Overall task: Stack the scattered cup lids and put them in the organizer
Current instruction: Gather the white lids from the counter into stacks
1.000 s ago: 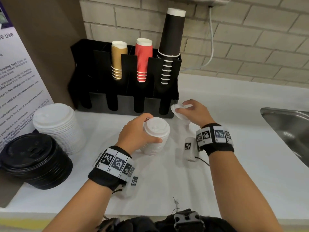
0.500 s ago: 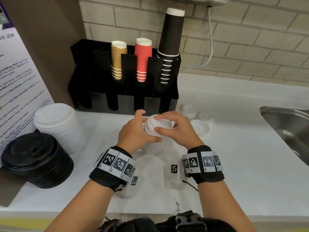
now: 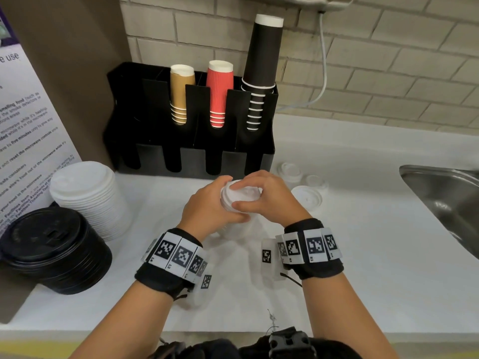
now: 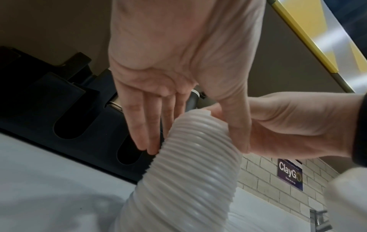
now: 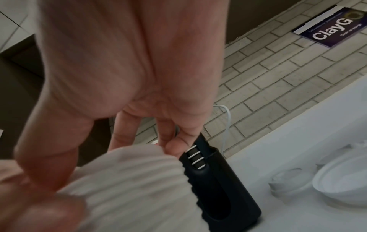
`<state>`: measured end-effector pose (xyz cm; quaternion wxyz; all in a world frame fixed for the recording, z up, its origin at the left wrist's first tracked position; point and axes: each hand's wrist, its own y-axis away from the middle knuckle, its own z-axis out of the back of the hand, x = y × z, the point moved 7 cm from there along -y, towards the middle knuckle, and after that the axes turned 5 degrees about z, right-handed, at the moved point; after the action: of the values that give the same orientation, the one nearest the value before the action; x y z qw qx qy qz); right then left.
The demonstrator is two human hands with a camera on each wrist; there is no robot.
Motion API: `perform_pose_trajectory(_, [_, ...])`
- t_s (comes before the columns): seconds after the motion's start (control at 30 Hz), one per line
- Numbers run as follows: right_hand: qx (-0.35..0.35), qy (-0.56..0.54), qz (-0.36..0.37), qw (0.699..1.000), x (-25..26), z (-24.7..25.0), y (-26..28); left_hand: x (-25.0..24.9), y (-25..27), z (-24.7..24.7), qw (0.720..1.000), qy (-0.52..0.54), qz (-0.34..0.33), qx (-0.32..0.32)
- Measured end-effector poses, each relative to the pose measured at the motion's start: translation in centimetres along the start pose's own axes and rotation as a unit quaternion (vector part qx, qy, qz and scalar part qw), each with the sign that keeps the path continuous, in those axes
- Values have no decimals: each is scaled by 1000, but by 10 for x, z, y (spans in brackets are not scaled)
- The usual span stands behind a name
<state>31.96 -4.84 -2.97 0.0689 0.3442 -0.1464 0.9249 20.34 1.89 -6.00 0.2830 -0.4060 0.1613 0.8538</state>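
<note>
lid stack [image 3: 234, 200] upright, both hands gripping

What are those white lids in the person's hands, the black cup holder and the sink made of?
White lid stack: probably thin moulded plastic, matte, its rims forming fine ridges down the side. Black organizer: looks like rigid plastic, smooth, faintly glossy; sheet metal is possible. Sink: brushed stainless steel, judging by its grey reflections.

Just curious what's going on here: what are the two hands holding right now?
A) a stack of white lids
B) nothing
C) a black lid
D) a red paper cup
A: the left hand grips the side of the stack of white lids while the right hand presses on its top.
</note>
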Motion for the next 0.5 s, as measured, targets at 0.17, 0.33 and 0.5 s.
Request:
perform_pose_trajectory(0.17, [37, -81, -23, 996, -17, 5, 3, -4, -2, 3, 1000, 2, -24, 11])
perform_pose_trajectory(0.33, [-57, 51, -220, 973, -94, 59, 3, -4, -7, 3, 999, -20, -26, 21])
perform_pose_trajectory(0.5, [4, 209, -417, 885, -158, 82, 11, -3, -8, 2, 999, -22, -19, 22])
